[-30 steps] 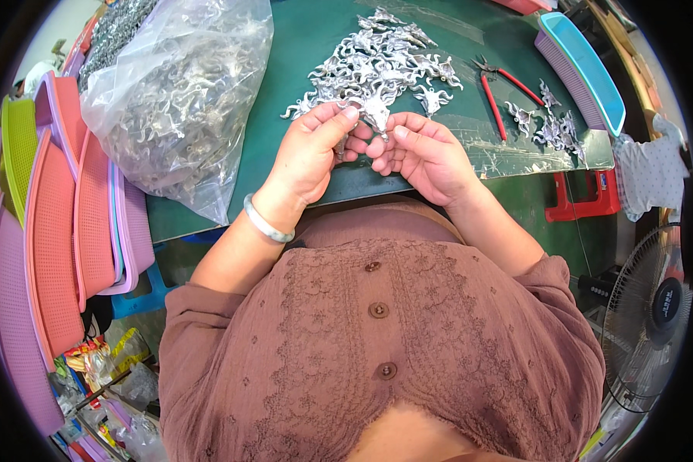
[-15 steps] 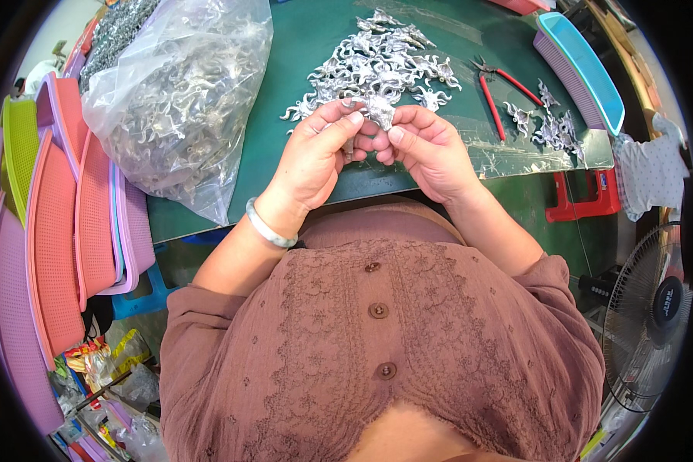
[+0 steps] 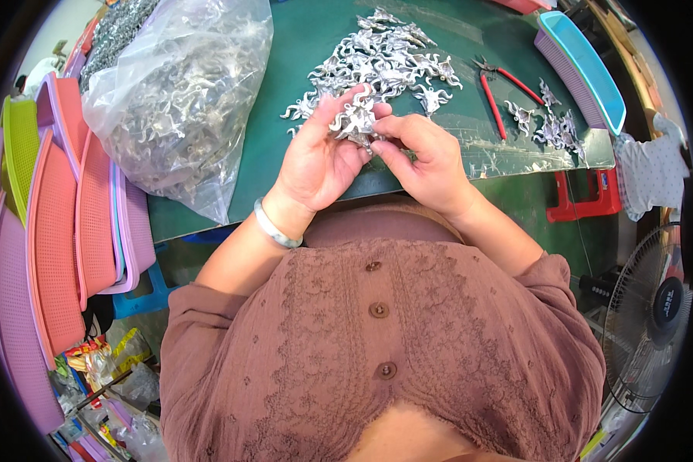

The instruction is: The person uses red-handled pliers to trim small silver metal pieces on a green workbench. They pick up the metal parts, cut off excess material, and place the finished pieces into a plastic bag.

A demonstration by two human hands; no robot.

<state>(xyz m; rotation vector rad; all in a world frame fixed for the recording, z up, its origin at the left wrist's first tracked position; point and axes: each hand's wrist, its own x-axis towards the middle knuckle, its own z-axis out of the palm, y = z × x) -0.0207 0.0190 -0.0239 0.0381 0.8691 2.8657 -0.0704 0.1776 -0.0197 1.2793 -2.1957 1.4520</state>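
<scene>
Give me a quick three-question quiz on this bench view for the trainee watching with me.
1. True or false: both hands are on the same silver metal piece.
2. Which tool lies on the green mat to the person's right of the loose pile of silver pieces? A) red-handled pliers B) a hammer C) scissors
3. What holds the big batch of silver pieces at the person's left?

Key
1. True: the left hand and right hand pinch it together.
2. A: the red-handled pliers.
3. A clear plastic bag.
</scene>
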